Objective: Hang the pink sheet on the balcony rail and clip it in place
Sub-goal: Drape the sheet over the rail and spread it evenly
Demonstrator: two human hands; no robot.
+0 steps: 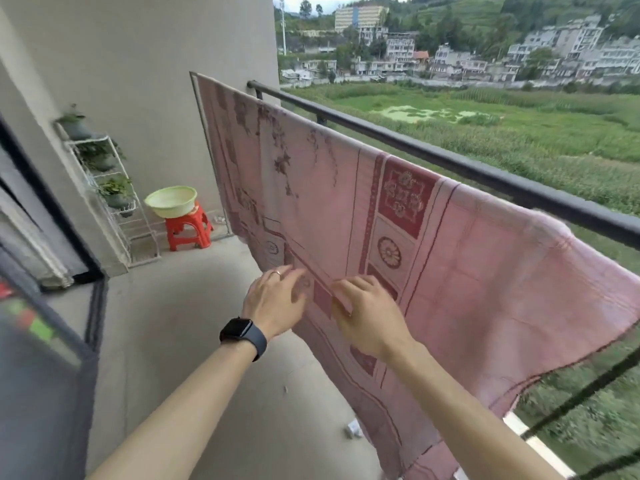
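The pink sheet [467, 271], patterned with dark red borders and flowers, hangs draped along the black balcony rail [415, 136]. Its right end lies over the rail, and its left end hangs from a thin grey metal frame just inside the rail. Both my hands are low on the hanging face of the sheet, close together. My left hand [273, 299], with a black watch and a ring, lies with spread fingers against the cloth and is blurred. My right hand [367, 313] pinches a fold of the sheet between thumb and fingers.
A pale green basin [171, 200] sits on a red plastic stool [188, 233] in the far corner, next to a white wire shelf with potted plants [110, 188]. A dark-framed glass door [41, 341] stands at my left. A small white object [353, 429] lies on the concrete floor.
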